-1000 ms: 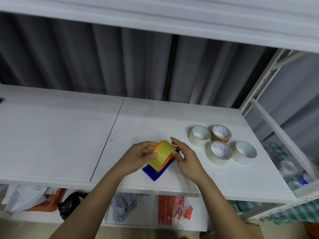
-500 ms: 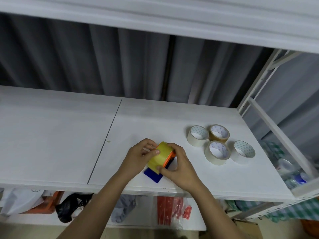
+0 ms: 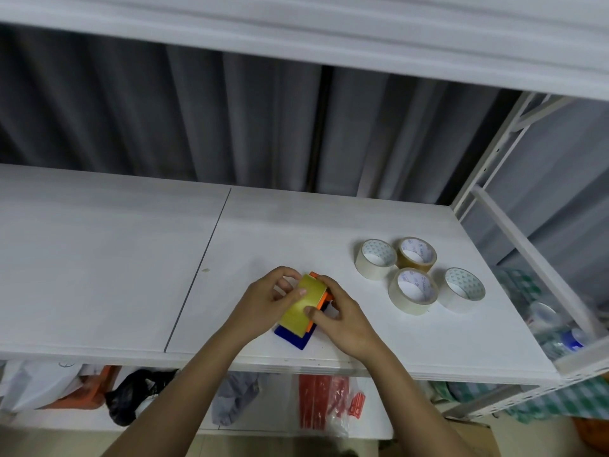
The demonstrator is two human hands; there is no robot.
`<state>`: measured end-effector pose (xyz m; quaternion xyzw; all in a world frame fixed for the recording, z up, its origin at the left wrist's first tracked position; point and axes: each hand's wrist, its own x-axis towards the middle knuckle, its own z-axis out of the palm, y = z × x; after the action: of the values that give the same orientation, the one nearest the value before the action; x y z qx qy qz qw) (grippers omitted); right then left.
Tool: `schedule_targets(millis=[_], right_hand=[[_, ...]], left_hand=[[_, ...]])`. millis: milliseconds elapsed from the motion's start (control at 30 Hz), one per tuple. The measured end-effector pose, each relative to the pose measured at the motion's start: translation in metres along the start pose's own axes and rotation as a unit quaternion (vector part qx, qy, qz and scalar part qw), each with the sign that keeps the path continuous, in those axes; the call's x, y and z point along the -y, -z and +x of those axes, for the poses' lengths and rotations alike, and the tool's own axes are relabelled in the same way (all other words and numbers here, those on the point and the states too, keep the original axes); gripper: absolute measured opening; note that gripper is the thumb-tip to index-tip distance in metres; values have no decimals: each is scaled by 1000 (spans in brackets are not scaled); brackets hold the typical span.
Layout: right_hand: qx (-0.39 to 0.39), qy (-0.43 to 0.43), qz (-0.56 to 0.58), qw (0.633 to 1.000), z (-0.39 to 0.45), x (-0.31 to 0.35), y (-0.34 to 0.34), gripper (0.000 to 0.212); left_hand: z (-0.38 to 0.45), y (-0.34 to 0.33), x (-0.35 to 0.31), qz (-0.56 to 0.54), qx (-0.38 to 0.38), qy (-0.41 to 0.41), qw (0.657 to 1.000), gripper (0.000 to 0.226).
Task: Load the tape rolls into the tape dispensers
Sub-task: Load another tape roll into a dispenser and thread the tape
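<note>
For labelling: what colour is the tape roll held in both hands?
Yellow tape roll, seated on an orange part; head view shows it.

White shelf (image 3: 99, 258) with four tape rolls (image 3: 413, 291), blue dispenser (image 3: 293, 338).

Your shelf (image 3: 99, 258) lies bare across the frame's left and centre — at right, four tape rolls (image 3: 417, 275) cluster near the upright post (image 3: 487, 166).

Glossy yellow tape roll (image 3: 304, 303) (matt white wood-grain shelf (image 3: 108, 258))
</note>
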<state>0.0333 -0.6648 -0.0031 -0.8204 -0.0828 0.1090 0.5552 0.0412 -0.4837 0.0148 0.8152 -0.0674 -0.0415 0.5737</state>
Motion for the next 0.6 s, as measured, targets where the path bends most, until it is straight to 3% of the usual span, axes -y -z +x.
schedule_targets(millis=[167, 300, 400, 600], right_hand=[[-2, 0, 53, 999, 1, -4, 0, 63], [-83, 77, -7, 994, -11, -6, -7, 60], [-97, 133, -50, 985, -15, -9, -8, 49], [-85, 98, -48, 990, -10, -12, -7, 36]], left_hand=[[-5, 6, -1, -23, 67, 0, 998, 36], [-3, 1, -2, -32, 48, -2, 998, 34], [-3, -5, 1, -37, 38, 2, 999, 29], [-2, -16, 3, -47, -16, 1, 999, 18]])
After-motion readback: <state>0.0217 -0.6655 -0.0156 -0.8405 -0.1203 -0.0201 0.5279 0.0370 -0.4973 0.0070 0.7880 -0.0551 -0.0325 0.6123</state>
